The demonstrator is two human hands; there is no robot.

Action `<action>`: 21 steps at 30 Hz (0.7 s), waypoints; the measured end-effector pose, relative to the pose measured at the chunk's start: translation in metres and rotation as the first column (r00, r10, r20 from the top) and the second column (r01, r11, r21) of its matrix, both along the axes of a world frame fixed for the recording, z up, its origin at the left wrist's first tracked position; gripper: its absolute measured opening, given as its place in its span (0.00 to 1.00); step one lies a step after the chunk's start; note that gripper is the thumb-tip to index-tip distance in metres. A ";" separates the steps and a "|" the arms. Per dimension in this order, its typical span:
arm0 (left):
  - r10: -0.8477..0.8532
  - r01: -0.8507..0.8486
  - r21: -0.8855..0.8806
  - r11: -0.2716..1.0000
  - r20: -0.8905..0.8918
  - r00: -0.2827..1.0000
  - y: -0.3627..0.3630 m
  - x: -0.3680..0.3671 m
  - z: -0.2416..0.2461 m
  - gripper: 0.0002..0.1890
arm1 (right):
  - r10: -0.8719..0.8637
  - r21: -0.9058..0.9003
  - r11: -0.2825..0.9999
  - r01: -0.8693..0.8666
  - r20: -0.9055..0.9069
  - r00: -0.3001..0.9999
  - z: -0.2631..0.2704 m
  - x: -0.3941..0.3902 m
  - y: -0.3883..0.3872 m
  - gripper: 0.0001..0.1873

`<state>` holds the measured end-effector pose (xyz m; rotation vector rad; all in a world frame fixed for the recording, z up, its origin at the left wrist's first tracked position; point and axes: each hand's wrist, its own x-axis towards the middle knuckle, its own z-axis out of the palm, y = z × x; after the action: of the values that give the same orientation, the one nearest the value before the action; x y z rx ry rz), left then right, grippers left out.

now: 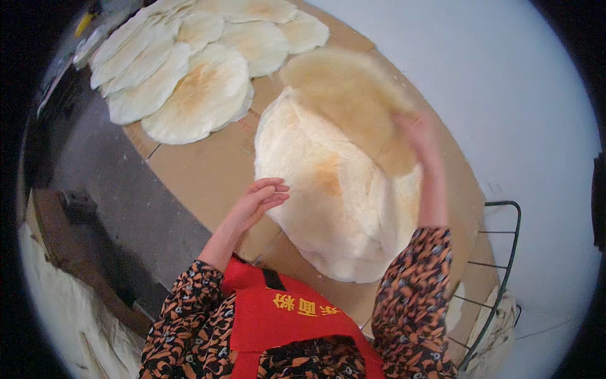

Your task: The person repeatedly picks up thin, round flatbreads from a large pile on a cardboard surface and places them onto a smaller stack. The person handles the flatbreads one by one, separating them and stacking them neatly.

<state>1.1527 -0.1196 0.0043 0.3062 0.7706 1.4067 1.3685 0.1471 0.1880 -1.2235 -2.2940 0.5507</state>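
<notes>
A pile of large, thin round flatbreads (317, 222) lies on the cardboard before me, pale with a browned patch on top. My right hand (416, 132), blurred, grips the right edge of a browner flatbread (350, 104). That flatbread is blurred too and covers the far part of the pile. At the pile's left edge is my left hand (262, 196), its fingers extended and holding nothing. Its fingertips overlap the rim of the top flatbread; whether they touch it I cannot tell.
Several overlapping flatbreads (199, 94) are spread over the far left of the cardboard (189, 175). A white wall (511, 118) borders the right side. Near me on the right stands a dark metal wire rack (511, 251). Dark floor (123, 189) shows at the left.
</notes>
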 end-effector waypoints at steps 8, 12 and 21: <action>-0.291 0.318 0.069 0.946 -0.255 0.922 0.040 0.066 0.057 0.17 | -0.254 0.763 0.563 0.318 -0.206 0.945 0.225 0.121 0.012 0.12; -0.394 0.434 0.105 0.895 -0.271 0.878 0.074 0.110 0.060 0.20 | -0.514 0.912 0.368 0.182 0.037 0.857 0.184 0.144 -0.067 0.25; -0.411 0.414 -0.028 0.910 0.078 0.909 0.133 0.165 0.038 0.23 | -0.439 0.419 0.848 0.323 0.215 0.872 -0.115 0.180 -0.162 0.24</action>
<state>1.3177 0.0136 0.0425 0.3605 0.6329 0.9932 1.5489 -0.0145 0.0729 -1.5962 -2.1539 -0.2306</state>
